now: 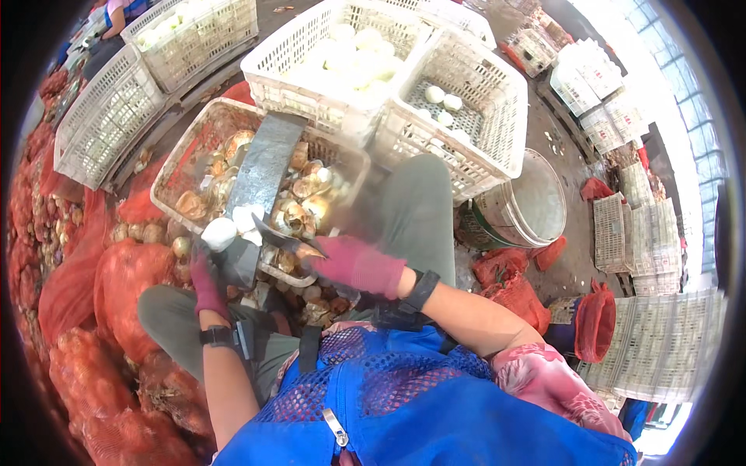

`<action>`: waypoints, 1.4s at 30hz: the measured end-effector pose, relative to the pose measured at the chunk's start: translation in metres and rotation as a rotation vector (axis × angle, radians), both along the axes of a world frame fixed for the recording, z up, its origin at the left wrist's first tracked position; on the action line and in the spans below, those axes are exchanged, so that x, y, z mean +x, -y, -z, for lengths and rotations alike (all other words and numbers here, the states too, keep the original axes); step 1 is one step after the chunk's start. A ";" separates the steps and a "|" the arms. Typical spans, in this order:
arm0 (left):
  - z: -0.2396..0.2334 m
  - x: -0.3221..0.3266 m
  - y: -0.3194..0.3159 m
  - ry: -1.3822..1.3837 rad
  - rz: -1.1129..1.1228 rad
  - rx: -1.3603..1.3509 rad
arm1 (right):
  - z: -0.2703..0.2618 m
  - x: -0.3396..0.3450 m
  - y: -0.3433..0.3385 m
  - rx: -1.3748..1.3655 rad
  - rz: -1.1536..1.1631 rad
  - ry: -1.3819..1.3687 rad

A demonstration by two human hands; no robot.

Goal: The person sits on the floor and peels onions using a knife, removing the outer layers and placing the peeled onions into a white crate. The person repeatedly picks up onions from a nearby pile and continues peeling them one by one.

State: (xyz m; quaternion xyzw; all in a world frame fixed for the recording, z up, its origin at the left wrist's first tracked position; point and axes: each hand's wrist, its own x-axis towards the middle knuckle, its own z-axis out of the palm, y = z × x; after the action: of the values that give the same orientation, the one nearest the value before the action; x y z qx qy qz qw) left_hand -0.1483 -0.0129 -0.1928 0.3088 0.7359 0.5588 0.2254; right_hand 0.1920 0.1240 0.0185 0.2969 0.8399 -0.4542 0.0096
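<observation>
My left hand (205, 278), in a maroon glove, holds a peeled white onion (219, 234) by its underside, at the near left of a metal board (266, 163). The board lies across a plastic crate (175, 169) filled with onion skins and scraps (300, 201). In my maroon-gloved right hand (355, 262) is a knife with a wooden handle (309, 251). Its dark blade (274, 236) points left, beside pale onion pieces (247, 218) on the board. The blade's tip is close to these pieces; I cannot tell whether they touch.
Ahead stand a white crate heaped with peeled onions (355, 55) and another crate (495, 110) with several onions inside. A bucket (542, 198) is at right. Red mesh sacks of onions (131, 291) crowd the left. Stacked crates (653, 349) line the right; a person (116, 17) sits far left.
</observation>
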 end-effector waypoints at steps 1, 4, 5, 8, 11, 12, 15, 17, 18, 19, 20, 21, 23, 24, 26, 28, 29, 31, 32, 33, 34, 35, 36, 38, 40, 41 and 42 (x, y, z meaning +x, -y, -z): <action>0.002 -0.001 -0.003 -0.049 0.030 -0.012 | -0.013 0.001 0.002 -0.001 0.000 -0.089; -0.010 0.007 -0.016 0.383 -0.126 0.033 | 0.006 -0.028 0.009 0.014 0.110 -0.024; -0.020 0.010 -0.020 0.617 -0.225 0.056 | 0.027 -0.038 0.008 0.054 0.101 -0.016; -0.020 0.010 -0.012 0.387 -0.025 0.021 | 0.048 -0.057 0.008 0.038 0.014 0.029; -0.058 0.044 -0.021 0.487 -0.100 0.108 | 0.069 -0.069 0.007 -0.030 0.060 0.062; -0.034 0.028 -0.009 0.385 -0.070 0.098 | 0.067 -0.074 0.010 -0.060 0.063 0.039; 0.019 0.003 -0.001 0.399 -0.047 0.099 | 0.072 -0.079 0.008 -0.105 0.090 0.020; -0.058 0.052 -0.029 0.816 -0.177 0.162 | 0.084 -0.078 0.001 -0.107 0.113 0.039; -0.055 0.047 -0.020 0.782 -0.205 0.161 | 0.085 -0.083 0.004 -0.119 0.085 0.041; -0.045 0.042 -0.015 0.754 -0.221 0.158 | 0.089 -0.085 0.004 -0.129 0.068 0.046; -0.035 0.037 -0.010 0.726 -0.236 0.154 | 0.093 -0.086 0.007 -0.092 0.048 0.015; -0.033 0.033 -0.009 0.724 -0.185 0.174 | 0.096 -0.086 0.008 -0.051 0.033 -0.014; -0.027 0.030 -0.007 0.737 -0.120 0.205 | 0.102 -0.088 0.015 0.008 0.033 0.018; -0.027 0.028 -0.008 0.749 -0.106 0.220 | 0.098 -0.093 0.019 0.025 0.046 0.072; -0.026 0.024 -0.007 0.811 -0.152 0.228 | 0.089 -0.095 0.023 0.048 0.051 0.124; -0.041 0.024 -0.016 0.833 -0.082 0.195 | 0.096 -0.090 0.016 0.103 0.003 0.112; -0.048 0.025 -0.022 0.844 -0.045 0.177 | 0.099 -0.087 0.012 0.130 -0.019 0.107; -0.042 0.018 -0.014 0.856 -0.009 0.186 | 0.071 -0.075 -0.003 0.087 -0.080 0.118; -0.039 0.013 -0.011 0.864 0.015 0.189 | 0.066 -0.067 -0.009 0.056 -0.064 0.097; -0.038 0.012 -0.010 0.885 0.091 0.226 | 0.064 -0.061 -0.014 0.024 -0.047 0.079; -0.038 0.010 -0.010 0.905 0.166 0.263 | 0.062 -0.059 -0.018 0.009 0.034 0.060; -0.037 0.010 -0.011 0.924 0.242 0.300 | 0.060 -0.056 -0.020 0.006 0.067 0.015; -0.036 0.011 -0.012 0.869 0.190 0.266 | 0.058 -0.053 -0.020 0.001 0.102 -0.030; -0.034 0.014 -0.014 0.756 0.085 0.200 | 0.054 -0.042 -0.016 0.138 0.148 -0.116; -0.019 -0.003 -0.005 0.338 0.227 0.127 | 0.038 -0.047 -0.025 0.186 0.000 0.043; -0.012 -0.011 0.001 0.278 0.245 0.103 | 0.034 -0.050 -0.029 0.209 -0.077 0.121; -0.015 -0.008 -0.003 0.227 0.273 0.085 | 0.036 -0.050 -0.032 0.317 -0.114 0.142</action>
State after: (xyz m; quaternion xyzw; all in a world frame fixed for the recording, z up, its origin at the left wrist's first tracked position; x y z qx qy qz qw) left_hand -0.1567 -0.0103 -0.1780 0.3499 0.6330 0.5848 0.3674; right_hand 0.1417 0.1556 -0.0176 0.2778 0.9137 -0.2927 0.0478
